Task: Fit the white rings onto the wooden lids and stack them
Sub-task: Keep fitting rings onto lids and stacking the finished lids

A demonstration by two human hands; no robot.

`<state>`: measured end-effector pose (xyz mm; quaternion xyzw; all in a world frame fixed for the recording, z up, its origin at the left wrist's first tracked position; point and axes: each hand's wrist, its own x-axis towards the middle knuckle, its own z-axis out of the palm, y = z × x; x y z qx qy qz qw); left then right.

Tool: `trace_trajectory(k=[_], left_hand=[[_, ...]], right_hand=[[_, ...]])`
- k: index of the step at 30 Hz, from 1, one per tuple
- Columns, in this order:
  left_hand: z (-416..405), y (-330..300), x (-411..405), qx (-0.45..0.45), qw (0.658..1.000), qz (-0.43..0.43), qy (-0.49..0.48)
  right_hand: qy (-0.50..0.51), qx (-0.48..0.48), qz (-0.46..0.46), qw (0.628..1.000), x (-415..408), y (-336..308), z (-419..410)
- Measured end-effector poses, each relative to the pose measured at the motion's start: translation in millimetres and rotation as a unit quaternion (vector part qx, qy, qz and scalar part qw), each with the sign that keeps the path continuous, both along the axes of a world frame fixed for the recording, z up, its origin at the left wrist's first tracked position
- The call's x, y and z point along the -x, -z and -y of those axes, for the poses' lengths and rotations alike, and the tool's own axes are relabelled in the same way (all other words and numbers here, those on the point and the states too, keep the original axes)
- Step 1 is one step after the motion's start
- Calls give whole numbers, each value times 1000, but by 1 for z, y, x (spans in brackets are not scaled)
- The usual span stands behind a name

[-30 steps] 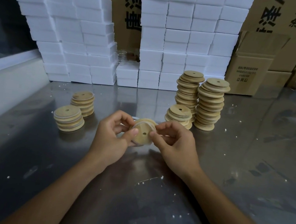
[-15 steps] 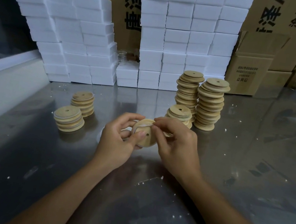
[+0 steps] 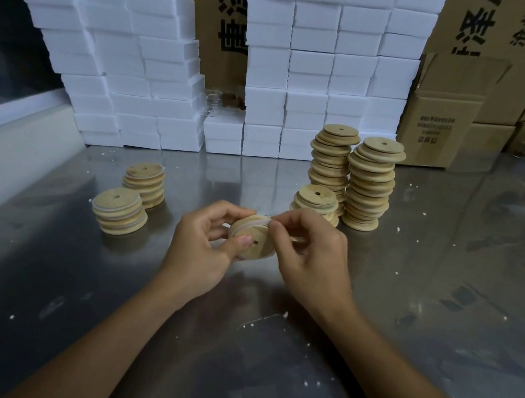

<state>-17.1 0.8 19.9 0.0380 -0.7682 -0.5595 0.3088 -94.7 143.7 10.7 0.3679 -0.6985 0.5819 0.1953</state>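
Above the middle of the steel table, my left hand (image 3: 204,251) grips a round wooden lid (image 3: 256,245) with a small centre hole, thumb pressed on its face. A white ring (image 3: 252,224) lies partly round the lid's rim. My right hand (image 3: 308,257) pinches that ring at the lid's top edge. Two short stacks of ringed lids (image 3: 119,215) (image 3: 144,184) stand to the left. Plain lids stand in two tall stacks (image 3: 328,168) (image 3: 370,184) and a short one (image 3: 316,201) behind my hands.
White foam blocks (image 3: 311,69) are piled along the back, with cardboard boxes (image 3: 442,123) behind and to the right. A pale ledge (image 3: 1,139) borders the table on the left. White crumbs dot the steel tabletop (image 3: 444,294).
The lid has turned in my left hand and sits a little lower and to the right. My right fingers moved up over its top edge, pulling the white ring along the rim.
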Motion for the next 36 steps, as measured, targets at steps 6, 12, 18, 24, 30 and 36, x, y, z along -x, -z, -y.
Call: trace_trajectory(k=[6, 12, 18, 24, 30, 36], left_hand=[[0, 7, 0, -52, 999, 6, 1], [2, 6, 0, -136, 991, 8, -4], [2, 4, 0, -194, 980, 34, 11], [-4, 4, -1, -117, 992, 41, 23], [0, 5, -2, -109, 992, 56, 30], [1, 6, -2, -123, 990, 61, 38]], right_hand=[[-40, -21, 55, 997, 3, 5, -2], [-52, -45, 92, 993, 4, 4, -3], [-22, -57, 42, 997, 0, 1, -4], [-25, -109, -51, 992, -5, -6, -5], [-36, -95, -31, 994, -7, -8, -6], [-42, -100, -8, 994, -7, -5, -5]])
